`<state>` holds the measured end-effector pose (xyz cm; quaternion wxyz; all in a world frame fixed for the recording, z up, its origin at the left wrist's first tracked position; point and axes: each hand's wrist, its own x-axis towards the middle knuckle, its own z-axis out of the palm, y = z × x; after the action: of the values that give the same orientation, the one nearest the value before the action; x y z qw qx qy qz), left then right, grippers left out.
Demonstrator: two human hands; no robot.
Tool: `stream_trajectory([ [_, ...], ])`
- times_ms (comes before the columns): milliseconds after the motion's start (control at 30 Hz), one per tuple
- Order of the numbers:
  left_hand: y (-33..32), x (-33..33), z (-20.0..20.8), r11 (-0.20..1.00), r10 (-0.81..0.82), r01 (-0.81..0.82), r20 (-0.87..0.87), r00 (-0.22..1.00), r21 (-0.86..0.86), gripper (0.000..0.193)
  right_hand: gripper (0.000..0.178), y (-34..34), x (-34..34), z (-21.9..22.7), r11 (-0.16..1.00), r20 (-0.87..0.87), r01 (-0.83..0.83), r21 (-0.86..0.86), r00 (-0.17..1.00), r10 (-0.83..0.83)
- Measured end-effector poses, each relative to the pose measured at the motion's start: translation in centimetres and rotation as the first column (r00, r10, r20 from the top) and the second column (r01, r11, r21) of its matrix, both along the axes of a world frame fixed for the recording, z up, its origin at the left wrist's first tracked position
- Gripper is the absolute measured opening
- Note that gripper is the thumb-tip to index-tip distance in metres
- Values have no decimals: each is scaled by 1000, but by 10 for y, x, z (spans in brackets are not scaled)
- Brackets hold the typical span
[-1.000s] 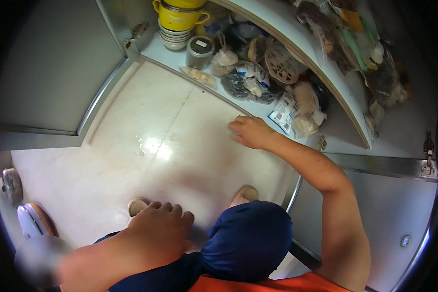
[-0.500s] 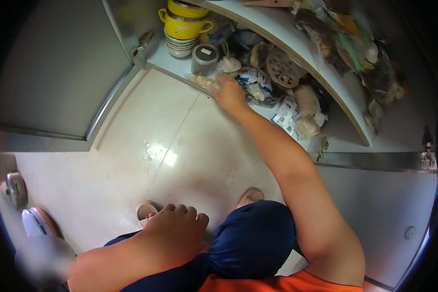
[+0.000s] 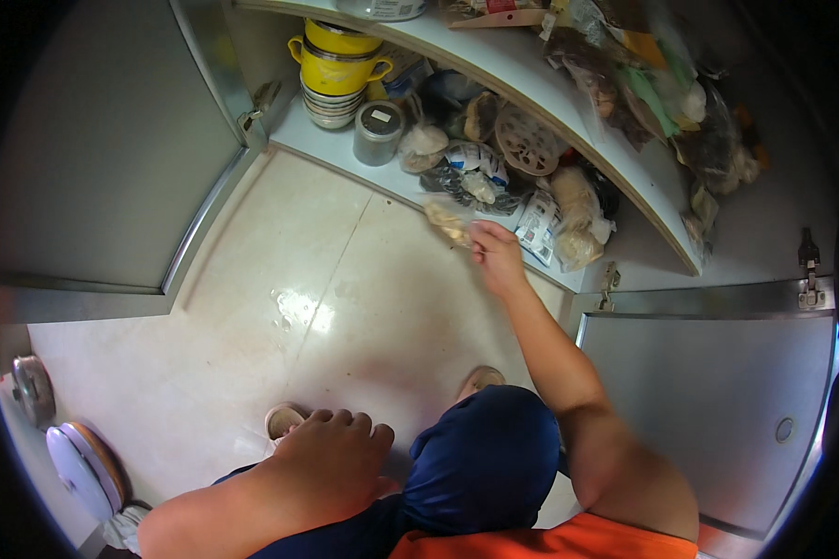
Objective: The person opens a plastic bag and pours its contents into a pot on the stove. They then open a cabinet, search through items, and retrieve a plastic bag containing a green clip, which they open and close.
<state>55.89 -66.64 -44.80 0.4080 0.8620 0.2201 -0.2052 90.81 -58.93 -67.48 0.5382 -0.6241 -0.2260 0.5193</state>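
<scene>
My right hand point(image 3: 496, 256) reaches out over the floor and grips a small clear bag of pale food point(image 3: 449, 222) just in front of the lower cupboard shelf point(image 3: 340, 154). The bag hangs from my fingers, clear of the shelf edge. My left hand point(image 3: 331, 456) rests flat on my knee, fingers spread over dark blue cloth, holding nothing. Behind the bag lie more bagged foods point(image 3: 480, 177) and a grey lidded jar point(image 3: 377, 133).
A yellow pot point(image 3: 340, 58) sits on stacked bowls at the shelf's left end. Packed bags fill the upper shelf point(image 3: 643, 102). Open cupboard doors stand at left point(image 3: 84, 158) and right point(image 3: 718, 410). My feet in sandals point(image 3: 284, 419) are on the glossy cream floor tiles point(image 3: 280, 307).
My right hand went from above the floor to the shelf edge, took the small bag, and has drawn it back a little. The view has shifted slightly; my left hand stays on my knee.
</scene>
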Motion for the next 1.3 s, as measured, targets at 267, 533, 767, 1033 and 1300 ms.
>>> stream_trajectory([
  [267, 4, 11, -2, 998, -66, 65, -38, 997, -14, 48, 9, -25, 97, -3, 937, -471, 347, -52, 818, -329],
  [533, 3, 13, -5, 997, -66, 60, -102, 993, -55, 51, 20, -26, 100, -14, 800, -397, 593, -91, 715, -576],
  [767, 4, 18, -9, 983, -183, 183, -94, 979, 1, 51, 28, -41, 17, 61, 996, 219, 46, 72, 974, -61],
  [1033, -1, 27, -9, 975, -219, 221, -157, 963, -1, 56, 25, 53, 16, 273, 675, 851, -579, 457, 66, -521],
  [1300, -2, 28, -7, 969, -236, 245, -195, 952, 21, 60, 54, 164, 86, 347, 948, 655, -243, 206, -685, -318],
])
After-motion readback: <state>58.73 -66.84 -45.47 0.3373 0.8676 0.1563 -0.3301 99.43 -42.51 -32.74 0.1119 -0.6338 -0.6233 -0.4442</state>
